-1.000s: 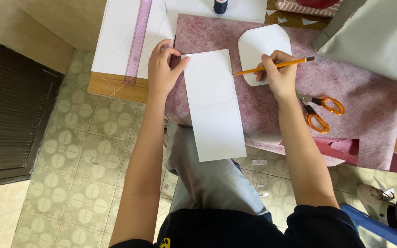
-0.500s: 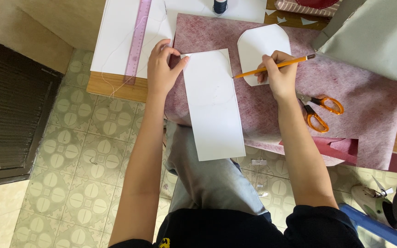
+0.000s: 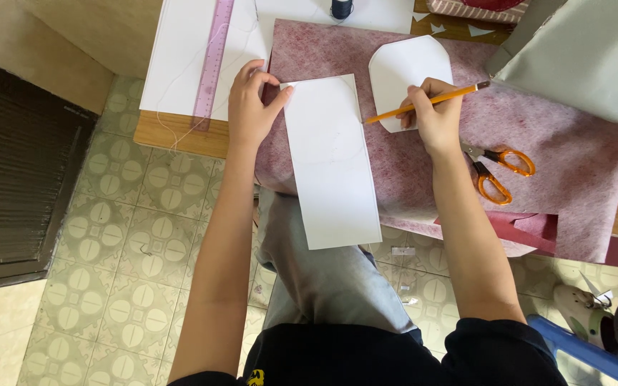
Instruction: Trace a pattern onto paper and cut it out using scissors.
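A long white paper rectangle (image 3: 332,161) lies on a pink felt sheet (image 3: 559,143) and hangs over the table's front edge. My left hand (image 3: 250,107) presses down on the paper's upper left corner. My right hand (image 3: 434,114) holds an orange pencil (image 3: 427,102), its tip touching the paper's right edge. Under my right hand lies a white card shape with clipped corners (image 3: 403,68).
Orange-handled scissors (image 3: 498,171) lie on the felt to the right. A pink ruler (image 3: 211,61) rests on large white paper (image 3: 180,57) at the left. Grey fabric (image 3: 581,50) sits top right, a dark thread spool (image 3: 341,7) at the top. Tiled floor lies below.
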